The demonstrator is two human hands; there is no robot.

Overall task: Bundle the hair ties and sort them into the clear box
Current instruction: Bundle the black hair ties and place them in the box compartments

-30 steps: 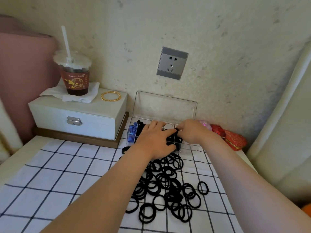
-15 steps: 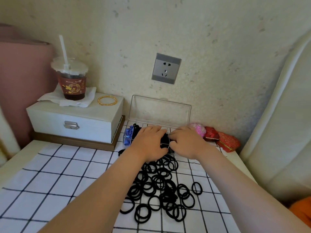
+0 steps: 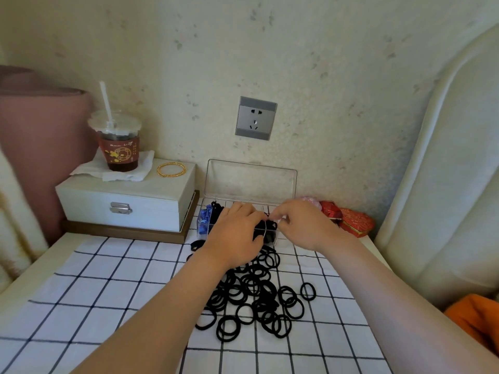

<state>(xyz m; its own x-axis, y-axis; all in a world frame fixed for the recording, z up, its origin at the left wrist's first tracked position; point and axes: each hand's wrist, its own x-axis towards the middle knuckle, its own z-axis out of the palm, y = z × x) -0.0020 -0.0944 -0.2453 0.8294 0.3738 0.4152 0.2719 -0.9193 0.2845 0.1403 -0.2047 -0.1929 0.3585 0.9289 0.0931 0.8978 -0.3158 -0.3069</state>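
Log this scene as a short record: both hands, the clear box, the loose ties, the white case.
left hand: grips black bundle in the box
right hand: pinches the same bundle
clear box: lid open, leaning at the wall
loose hair ties: piled on checked cloth
white case: cup and gold bangle on top

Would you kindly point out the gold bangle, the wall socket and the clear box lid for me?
gold bangle (image 3: 171, 175), head view, front arc of the ring.
wall socket (image 3: 256, 118), head view, middle of the faceplate.
clear box lid (image 3: 250, 182), head view, middle of the upright panel.
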